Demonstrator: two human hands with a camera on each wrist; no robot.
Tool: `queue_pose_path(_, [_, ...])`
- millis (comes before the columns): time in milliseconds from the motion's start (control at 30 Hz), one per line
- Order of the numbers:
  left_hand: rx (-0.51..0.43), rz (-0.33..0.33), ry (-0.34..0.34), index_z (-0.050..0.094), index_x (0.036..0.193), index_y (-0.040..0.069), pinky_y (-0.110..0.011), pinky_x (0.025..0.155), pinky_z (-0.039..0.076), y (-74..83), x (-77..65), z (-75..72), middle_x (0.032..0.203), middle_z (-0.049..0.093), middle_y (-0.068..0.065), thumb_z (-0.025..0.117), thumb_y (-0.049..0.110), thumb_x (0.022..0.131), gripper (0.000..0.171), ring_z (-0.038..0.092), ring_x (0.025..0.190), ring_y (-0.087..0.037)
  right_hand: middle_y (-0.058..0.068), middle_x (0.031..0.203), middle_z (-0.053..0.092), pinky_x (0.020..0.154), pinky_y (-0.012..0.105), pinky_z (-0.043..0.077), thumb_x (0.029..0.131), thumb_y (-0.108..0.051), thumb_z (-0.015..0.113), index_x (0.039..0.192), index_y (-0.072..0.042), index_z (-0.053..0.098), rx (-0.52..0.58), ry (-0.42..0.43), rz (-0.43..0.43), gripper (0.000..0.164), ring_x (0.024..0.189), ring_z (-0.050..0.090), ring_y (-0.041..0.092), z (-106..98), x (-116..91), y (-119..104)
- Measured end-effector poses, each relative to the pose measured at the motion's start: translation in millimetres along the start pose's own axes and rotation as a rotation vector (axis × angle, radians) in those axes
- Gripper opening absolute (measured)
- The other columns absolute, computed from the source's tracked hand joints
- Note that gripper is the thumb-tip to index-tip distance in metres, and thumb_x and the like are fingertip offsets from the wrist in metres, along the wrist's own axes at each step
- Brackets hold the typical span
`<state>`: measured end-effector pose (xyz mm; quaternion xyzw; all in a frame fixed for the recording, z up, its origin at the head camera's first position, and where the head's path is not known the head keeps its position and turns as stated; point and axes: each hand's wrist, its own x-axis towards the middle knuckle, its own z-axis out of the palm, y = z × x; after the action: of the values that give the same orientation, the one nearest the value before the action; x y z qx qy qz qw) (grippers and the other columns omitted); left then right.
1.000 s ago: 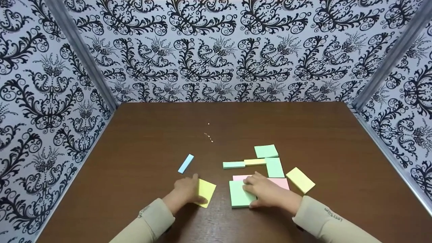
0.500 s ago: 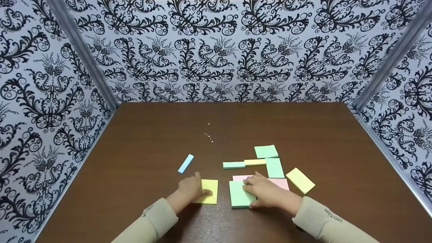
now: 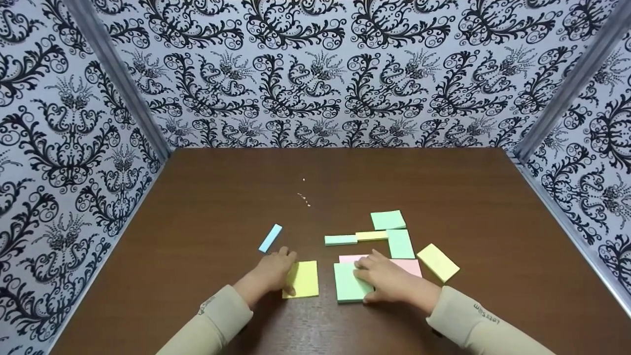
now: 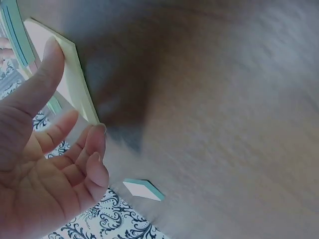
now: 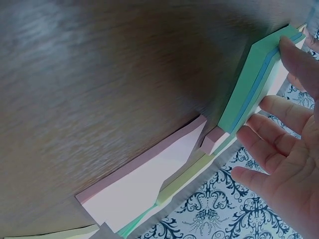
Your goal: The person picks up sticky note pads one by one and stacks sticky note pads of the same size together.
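Note:
My left hand (image 3: 268, 271) is at the left side of a square yellow sticky note pad (image 3: 305, 279) lying on the table. Its thumb touches the pad's near left part and its fingers are by the far left corner; the left wrist view shows the same yellow pad (image 4: 75, 82) between thumb and fingers. To the right, my right hand (image 3: 387, 278) holds a stack of green sticky note pads (image 3: 349, 283), thumb at the near edge and fingers at the far side. A blue layer (image 5: 254, 87) shows within that stack. Pink pads (image 3: 406, 266) lie behind it, partly hidden.
Green pads (image 3: 388, 220) and a narrow yellow strip pad (image 3: 372, 236) adjoin a narrow green one (image 3: 341, 240) behind the stack. A yellow pad (image 3: 438, 263) lies to the right, a blue strip pad (image 3: 270, 238) to the left. Patterned walls (image 3: 305, 74) enclose the table.
The yellow pad has turned from slanted to nearly square with the table's front edge. My left hand has then drawn back slightly left along it. My right hand stays on the green stack.

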<state>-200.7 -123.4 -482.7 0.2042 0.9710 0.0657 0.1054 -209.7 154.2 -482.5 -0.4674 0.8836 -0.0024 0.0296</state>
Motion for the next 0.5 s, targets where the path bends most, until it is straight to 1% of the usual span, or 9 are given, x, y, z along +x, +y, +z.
queue_pose_path(100, [-0.025, -0.035, 0.008, 0.049, 0.106, 0.001, -0.041, 0.067, 0.047, 3.4, 0.3, 3.4, 0.096, 0.048, -0.014, 0.084, 0.039, 0.058, 0.071, 0.052, 0.074, -0.027, 0.01, 0.113, 0.055, 0.099, 0.051, 0.033, 0.072, -0.039, 0.074, 0.114, -0.001, 0.061, -0.001, 0.007, -0.003, 0.058, 0.105, 0.051, 0.026, -1.3, -0.5, -1.0])
queue_pose_path(200, [-0.039, -0.084, 0.01, 0.048, 0.1, 0.002, -0.041, 0.064, 0.046, 7.7, 0.9, 5.9, 0.088, 0.047, -0.012, 0.083, 0.044, 0.056, 0.071, 0.051, 0.07, -0.026, 0.009, 0.112, 0.056, 0.098, 0.051, 0.034, 0.072, -0.037, 0.075, 0.113, -0.001, 0.062, 0.003, 0.018, -0.008, 0.056, 0.103, 0.052, 0.025, -2.7, -1.1, -2.1])
queue_pose_path(367, [-0.006, -0.163, 0.014, 0.047, 0.097, 0.0, -0.042, 0.067, 0.048, 13.6, 1.6, 9.0, 0.087, 0.051, -0.014, 0.081, 0.051, 0.056, 0.074, 0.056, 0.075, -0.031, 0.01, 0.113, 0.056, 0.098, 0.052, 0.033, 0.072, -0.037, 0.075, 0.113, -0.001, 0.062, 0.002, 0.019, -0.007, 0.056, 0.105, 0.052, 0.026, -3.0, -1.1, -2.8])
queue_pose_path(500, [-0.003, -0.242, 0.022, 0.048, 0.095, 0.001, -0.042, 0.065, 0.049, 18.0, 2.6, 12.0, 0.08, 0.055, -0.014, 0.078, 0.053, 0.059, 0.07, 0.059, 0.075, -0.032, 0.01, 0.113, 0.056, 0.098, 0.051, 0.033, 0.072, -0.038, 0.074, 0.113, -0.001, 0.061, 0.0, 0.014, -0.007, 0.056, 0.105, 0.052, 0.026, -2.3, -0.6, -2.3])
